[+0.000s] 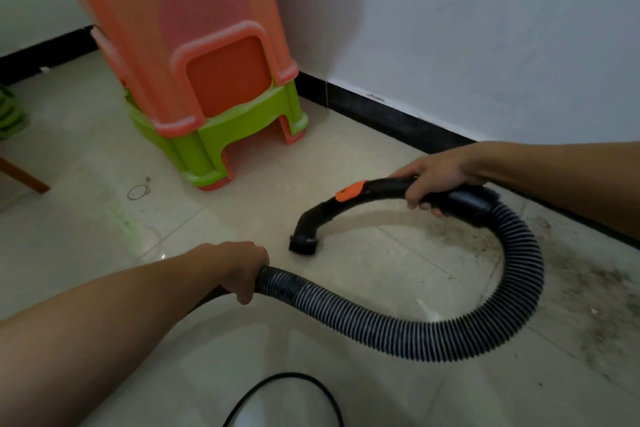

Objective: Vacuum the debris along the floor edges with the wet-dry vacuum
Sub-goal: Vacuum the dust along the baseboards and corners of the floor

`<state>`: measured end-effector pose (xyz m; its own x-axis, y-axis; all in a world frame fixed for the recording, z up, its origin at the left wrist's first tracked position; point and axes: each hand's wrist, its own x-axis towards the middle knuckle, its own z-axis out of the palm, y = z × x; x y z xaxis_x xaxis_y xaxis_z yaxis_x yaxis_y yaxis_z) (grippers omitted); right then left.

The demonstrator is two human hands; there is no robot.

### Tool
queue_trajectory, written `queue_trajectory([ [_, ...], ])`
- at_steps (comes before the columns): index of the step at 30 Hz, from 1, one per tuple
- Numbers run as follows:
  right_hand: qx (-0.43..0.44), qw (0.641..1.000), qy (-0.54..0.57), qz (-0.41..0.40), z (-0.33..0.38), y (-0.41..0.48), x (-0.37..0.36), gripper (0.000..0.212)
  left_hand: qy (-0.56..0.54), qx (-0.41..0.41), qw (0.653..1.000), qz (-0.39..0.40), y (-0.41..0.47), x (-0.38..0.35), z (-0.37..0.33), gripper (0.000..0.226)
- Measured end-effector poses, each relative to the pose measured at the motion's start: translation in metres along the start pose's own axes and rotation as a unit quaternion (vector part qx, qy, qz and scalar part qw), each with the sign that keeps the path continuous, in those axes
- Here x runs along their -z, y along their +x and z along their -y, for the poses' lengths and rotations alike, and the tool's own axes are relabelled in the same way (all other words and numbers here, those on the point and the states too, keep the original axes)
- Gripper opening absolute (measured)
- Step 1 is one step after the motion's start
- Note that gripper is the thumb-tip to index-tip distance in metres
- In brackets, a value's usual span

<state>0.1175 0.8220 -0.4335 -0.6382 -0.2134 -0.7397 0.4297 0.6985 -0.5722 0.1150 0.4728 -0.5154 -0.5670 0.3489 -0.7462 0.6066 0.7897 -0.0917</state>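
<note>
A black ribbed vacuum hose (pixel 450 340) loops across the tiled floor. My left hand (pixel 242 270) grips the hose near its lower end. My right hand (pixel 433 177) holds the curved black handle tube (pixel 374 189), which carries an orange slider (pixel 350 191). The small black nozzle (pixel 302 245) at the tube's tip rests on the floor in front of me. Dark gritty debris (pixel 588 295) is spread over the tiles at the right, along the black baseboard (pixel 398 118). The vacuum body is out of view.
Stacked orange and green plastic stools (pixel 207 87) stand in the corner at the upper left. A thin ring of wire (pixel 138 191) lies on the floor beside them. A black cable (pixel 294 388) curves at the bottom edge. A wooden leg (pixel 24 177) shows at the left.
</note>
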Motion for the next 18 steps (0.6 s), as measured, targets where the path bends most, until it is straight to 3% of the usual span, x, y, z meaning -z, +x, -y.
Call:
queue_trajectory([
  [5, 0.08, 0.984, -0.021, -0.16, 0.021, 0.015, -0.013, 0.05, 0.012, 0.028, 0.999, 0.022, -0.009, -0.008, 0.009, 0.033],
  [10, 0.078, 0.996, -0.002, -0.048, 0.024, 0.019, -0.033, 0.06, 0.005, 0.033, 0.999, 0.031, -0.015, -0.011, 0.014, 0.034],
  [12, 0.08, 0.996, -0.009, -0.039, 0.022, 0.022, -0.037, 0.062, 0.012, 0.03, 0.999, 0.033, -0.013, -0.01, 0.011, 0.032],
  [18, 0.032, 0.967, -0.052, -0.249, 0.0, 0.015, 0.017, 0.045, -0.036, 0.011, 0.999, -0.007, -0.008, 0.014, 0.006, 0.031],
])
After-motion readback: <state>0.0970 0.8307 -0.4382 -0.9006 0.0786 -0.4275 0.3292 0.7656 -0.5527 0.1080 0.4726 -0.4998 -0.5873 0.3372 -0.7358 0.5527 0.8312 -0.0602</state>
